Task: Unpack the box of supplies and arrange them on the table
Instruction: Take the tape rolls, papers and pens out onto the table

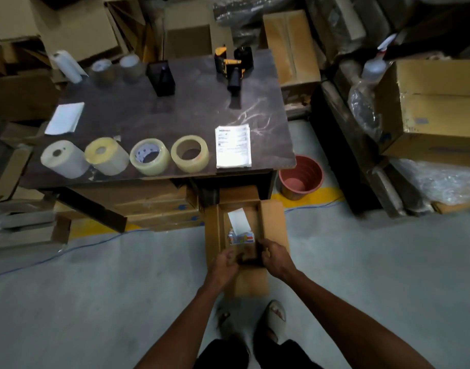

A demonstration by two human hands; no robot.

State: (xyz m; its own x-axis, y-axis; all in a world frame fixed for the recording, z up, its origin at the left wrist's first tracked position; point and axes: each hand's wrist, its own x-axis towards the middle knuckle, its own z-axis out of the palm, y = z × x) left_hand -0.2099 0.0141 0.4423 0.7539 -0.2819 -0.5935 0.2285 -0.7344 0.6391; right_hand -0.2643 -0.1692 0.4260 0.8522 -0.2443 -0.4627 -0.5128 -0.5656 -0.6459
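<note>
An open cardboard box [273, 222] stands on the floor in front of the table [175, 113]. Inside it lie a white slip of paper [239, 221] and a small colourful packet [242, 238]. At the box's near end, my left hand [224, 265] and my right hand [275, 258] grip a dark object [248, 255] from either side; what it is cannot be made out. Along the table's front edge stand a white roll [61, 158], a yellow roll [106, 155], a clear tape roll [148, 155], a tan tape roll [190, 153] and a stack of labels [233, 146].
Farther back on the table are a yellow-black tape dispenser [234, 67], a black holder [160, 78], two brown tape rolls [103, 71], a white tube [67, 65] and a white sheet [65, 118]. A pink bucket [300, 177] stands right of the table. Cartons [428, 107] crowd the right side.
</note>
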